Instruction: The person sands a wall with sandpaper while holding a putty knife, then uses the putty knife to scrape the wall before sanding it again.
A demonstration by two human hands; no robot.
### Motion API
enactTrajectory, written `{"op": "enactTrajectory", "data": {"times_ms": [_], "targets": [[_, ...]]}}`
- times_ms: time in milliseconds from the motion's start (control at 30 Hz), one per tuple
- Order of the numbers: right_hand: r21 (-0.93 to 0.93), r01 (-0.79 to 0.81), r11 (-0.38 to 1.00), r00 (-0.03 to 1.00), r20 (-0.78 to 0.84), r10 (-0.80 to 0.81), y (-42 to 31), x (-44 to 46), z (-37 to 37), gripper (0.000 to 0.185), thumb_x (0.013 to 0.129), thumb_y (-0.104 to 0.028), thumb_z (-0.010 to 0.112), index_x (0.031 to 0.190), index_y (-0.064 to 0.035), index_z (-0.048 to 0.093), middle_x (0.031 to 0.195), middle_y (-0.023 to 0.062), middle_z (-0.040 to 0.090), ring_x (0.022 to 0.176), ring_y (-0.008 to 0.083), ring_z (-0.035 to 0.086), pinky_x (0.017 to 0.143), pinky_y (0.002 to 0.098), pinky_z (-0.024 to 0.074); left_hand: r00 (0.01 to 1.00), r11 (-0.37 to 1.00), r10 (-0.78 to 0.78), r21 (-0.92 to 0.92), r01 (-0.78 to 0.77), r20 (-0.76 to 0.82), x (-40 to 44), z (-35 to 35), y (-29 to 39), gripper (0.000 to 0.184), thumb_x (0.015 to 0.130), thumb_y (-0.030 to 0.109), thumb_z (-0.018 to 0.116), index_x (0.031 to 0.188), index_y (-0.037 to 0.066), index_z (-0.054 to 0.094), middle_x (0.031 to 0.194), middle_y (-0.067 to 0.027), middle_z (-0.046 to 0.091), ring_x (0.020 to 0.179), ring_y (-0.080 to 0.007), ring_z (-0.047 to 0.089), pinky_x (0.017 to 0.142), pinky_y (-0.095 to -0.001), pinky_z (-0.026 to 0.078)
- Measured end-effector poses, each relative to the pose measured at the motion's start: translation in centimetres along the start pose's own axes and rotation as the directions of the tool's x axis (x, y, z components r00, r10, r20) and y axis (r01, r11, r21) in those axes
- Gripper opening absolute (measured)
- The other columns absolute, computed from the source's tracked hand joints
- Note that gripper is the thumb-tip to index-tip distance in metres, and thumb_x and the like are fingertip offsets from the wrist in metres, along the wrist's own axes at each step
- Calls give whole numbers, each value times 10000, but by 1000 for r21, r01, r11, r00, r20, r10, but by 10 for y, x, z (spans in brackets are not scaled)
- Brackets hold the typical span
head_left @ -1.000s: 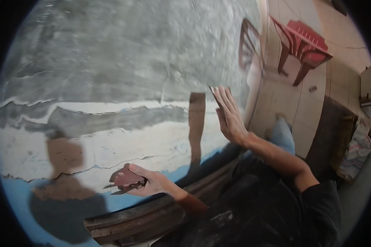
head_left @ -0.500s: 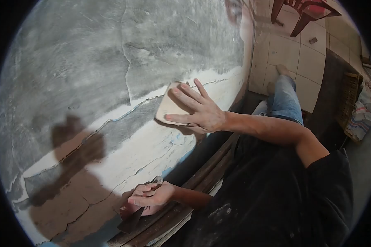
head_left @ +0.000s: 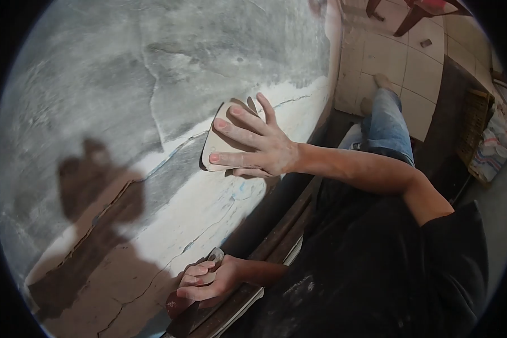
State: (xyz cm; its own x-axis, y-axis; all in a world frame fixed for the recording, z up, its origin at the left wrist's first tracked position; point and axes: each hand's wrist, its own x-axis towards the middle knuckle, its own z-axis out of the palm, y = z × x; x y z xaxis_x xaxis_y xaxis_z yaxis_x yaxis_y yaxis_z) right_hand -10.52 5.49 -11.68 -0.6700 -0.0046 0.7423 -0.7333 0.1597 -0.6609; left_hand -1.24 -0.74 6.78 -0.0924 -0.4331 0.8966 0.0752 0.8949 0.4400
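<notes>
My right hand (head_left: 253,141) lies with spread fingers on a flat cream-coloured putty spreader (head_left: 220,147), pressing it against the wall. Its edge crosses a long crack bordered by white filler (head_left: 290,115). Lower down, my left hand (head_left: 211,281) is closed around what looks like a putty knife, whose grey end with a hole (head_left: 216,255) sticks out above the fingers. The rest of that tool is mostly hidden by the hand and shadow. Both hands carry pale dust.
The grey wall (head_left: 96,79) has several cracks and carries my shadow. Dark wooden rails (head_left: 284,222) run along its foot. A red-brown chair (head_left: 414,17) stands on the tiled floor (head_left: 386,56). A woven basket (head_left: 473,124) and a patterned sack (head_left: 490,152) are at right.
The view has shifted slightly. My right hand and the spreader have moved a little up the wall relative to the crack. My left hand still grips its tool.
</notes>
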Motion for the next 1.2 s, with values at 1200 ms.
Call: {"op": "enactTrajectory", "data": {"times_ms": [1200], "targets": [[-75, -81, 994, 995, -66, 76, 23, -38, 10, 638, 789, -390, 702, 1379, -343, 464, 1498, -22, 375, 1397, 242, 292, 1117, 576, 30, 998, 998, 60, -27, -59, 23, -1, 8, 3, 374, 970, 206, 479, 634, 136, 331, 565, 56, 269, 418, -34, 289, 333, -162, 203]]}}
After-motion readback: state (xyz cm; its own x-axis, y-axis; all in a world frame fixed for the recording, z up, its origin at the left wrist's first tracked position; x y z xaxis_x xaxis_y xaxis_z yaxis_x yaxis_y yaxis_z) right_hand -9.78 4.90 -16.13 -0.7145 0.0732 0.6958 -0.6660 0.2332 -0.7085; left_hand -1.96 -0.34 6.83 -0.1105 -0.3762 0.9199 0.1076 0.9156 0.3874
